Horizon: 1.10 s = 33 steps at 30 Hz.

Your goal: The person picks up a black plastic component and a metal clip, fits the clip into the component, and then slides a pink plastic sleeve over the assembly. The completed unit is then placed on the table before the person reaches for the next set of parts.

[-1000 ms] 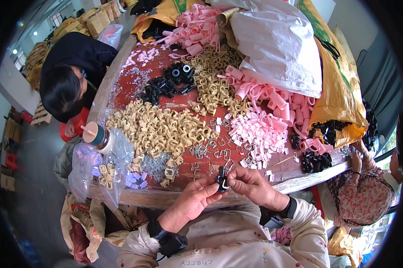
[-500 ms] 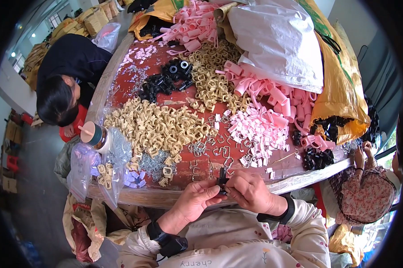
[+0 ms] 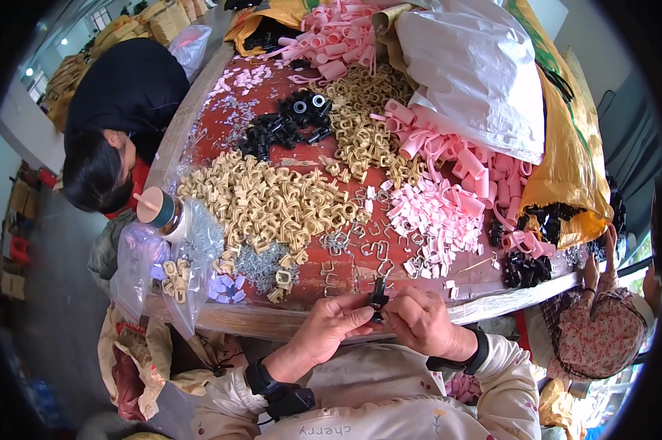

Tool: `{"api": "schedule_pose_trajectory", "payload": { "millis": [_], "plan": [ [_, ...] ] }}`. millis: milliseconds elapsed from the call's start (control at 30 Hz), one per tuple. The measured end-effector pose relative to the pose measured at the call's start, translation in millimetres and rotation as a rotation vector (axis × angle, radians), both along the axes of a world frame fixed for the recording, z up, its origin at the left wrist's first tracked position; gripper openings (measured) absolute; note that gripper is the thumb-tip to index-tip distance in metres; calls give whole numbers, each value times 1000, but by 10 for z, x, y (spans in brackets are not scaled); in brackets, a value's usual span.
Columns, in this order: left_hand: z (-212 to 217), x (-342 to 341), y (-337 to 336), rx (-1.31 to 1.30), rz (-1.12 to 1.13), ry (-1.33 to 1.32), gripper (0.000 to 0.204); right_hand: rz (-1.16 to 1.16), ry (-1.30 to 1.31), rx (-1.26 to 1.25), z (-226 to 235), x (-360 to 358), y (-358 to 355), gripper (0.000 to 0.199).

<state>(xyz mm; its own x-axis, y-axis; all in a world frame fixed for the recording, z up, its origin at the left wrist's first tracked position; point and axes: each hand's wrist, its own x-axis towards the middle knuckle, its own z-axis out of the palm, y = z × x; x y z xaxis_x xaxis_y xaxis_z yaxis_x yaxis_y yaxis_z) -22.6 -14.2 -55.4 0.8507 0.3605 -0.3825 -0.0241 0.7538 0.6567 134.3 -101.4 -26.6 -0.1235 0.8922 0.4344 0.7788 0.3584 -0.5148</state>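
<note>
At the near edge of the table, my left hand (image 3: 329, 327) grips a small black plastic part (image 3: 379, 292) between thumb and fingers. My right hand (image 3: 425, 321) is closed in a pinch against the part's right side; anything tiny in its fingertips is hidden. Just beyond lie loose bent metal wire clips (image 3: 377, 249). Left of them is a heap of beige plastic buckle pieces (image 3: 265, 198) with a patch of small clear-grey bits (image 3: 263, 265). Small pale pink plastic pieces (image 3: 437, 220) are piled to the right.
Pink tubes with loops (image 3: 470, 165), black fittings (image 3: 287, 125) and a white sack (image 3: 470, 81) cover the far side. A yellow sack (image 3: 569, 183) spills black parts. A lidded jar (image 3: 162, 213) stands among plastic bags at left. One person (image 3: 126, 110) bends at left, another (image 3: 598, 323) works at right.
The whole view has shifted slightly, so the table sits further right. My hands stay together at the black part. The right-hand person's hands have moved up toward the yellow sack.
</note>
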Motion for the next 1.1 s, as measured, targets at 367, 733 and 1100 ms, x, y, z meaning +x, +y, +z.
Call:
{"api": "schedule_pose_trajectory", "payload": {
  "millis": [367,733,1100],
  "plan": [
    [28,-88,31,26,-10,-11,29,-16,-126,74,21,-98,65,16],
    [-13,-137,9,2,1,-16,29,89,-346,138,113,-127,69,18],
    [30,-343,157,-65,105,-58,25,154,619,-552,-23,-15,416,20]
  ]
}}
